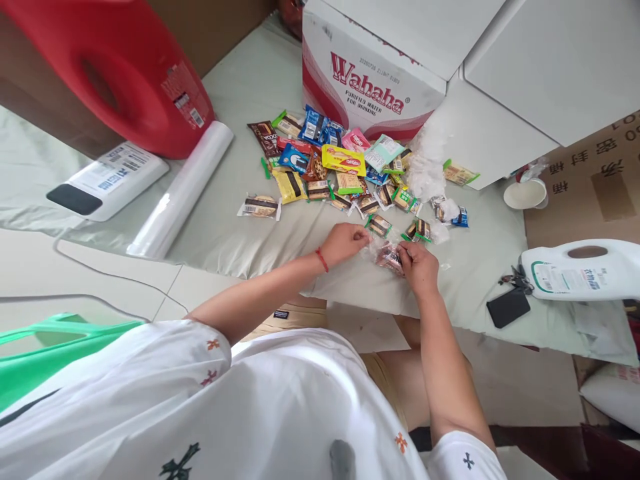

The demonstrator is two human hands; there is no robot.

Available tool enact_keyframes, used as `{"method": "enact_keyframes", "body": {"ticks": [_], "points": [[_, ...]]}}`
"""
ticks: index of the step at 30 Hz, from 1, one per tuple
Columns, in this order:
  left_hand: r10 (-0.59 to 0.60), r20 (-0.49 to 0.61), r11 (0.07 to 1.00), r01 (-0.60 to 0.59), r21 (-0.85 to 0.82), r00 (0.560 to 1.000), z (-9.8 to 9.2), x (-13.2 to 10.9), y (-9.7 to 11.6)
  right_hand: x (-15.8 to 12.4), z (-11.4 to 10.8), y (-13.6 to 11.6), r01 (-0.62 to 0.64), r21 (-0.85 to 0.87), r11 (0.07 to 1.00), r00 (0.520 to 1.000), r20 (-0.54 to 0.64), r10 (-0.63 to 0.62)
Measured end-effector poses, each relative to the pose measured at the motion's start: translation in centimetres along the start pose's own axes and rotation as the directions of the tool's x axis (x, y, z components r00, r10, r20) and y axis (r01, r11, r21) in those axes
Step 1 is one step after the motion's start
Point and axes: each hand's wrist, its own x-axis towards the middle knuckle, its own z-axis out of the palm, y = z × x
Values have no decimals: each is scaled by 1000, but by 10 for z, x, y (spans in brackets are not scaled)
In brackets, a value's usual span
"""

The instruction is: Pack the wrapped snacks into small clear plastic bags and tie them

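At the front edge of the covered table, my right hand (pixel 419 267) pinches a small reddish-brown snack packet (pixel 390 258) in clear wrapping. My left hand (pixel 346 243), with a red string at its wrist, is closed at the left end of that clear plastic (pixel 371 251); its fingertips seem to grip the film. Just beyond both hands lie small green-edged packets (pixel 379 225). Behind them spreads a pile of wrapped snacks, including a yellow packet (pixel 343 160) and a blue one (pixel 314 125). Crumpled clear plastic (pixel 427 163) sits right of the pile.
A Wahaha carton (pixel 370 87) stands behind the pile. At the left are a red jug (pixel 145 73), a white bottle (pixel 110 181) and a plastic roll (pixel 183 190). To the right are a paper cup (pixel 525 194), a black phone (pixel 508 307) and a white jug (pixel 575 270).
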Motion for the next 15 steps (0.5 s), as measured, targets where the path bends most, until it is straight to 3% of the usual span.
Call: {"method": "enact_keyframes", "body": {"ticks": [3,6,9,12,15], "points": [[-118,-186,993,117,-20,975,-24,9,-14,-1,1,1,-7,45,999,1000,16,7],[-75,-326,997,77,-5,942,-36,12,-22,-1,2,2,0,63,998,1000,15,-1],[158,-188,987,-162,-3,969,-28,14,-23,-2,2,3,9,58,998,1000,16,-9],[372,-3,928,-371,40,928,-14,26,-24,-2,1,3,16,64,998,1000,17,-17],[457,91,885,-462,49,885,-7,43,-25,-2,1,4,20,77,997,1000,17,-21]]}}
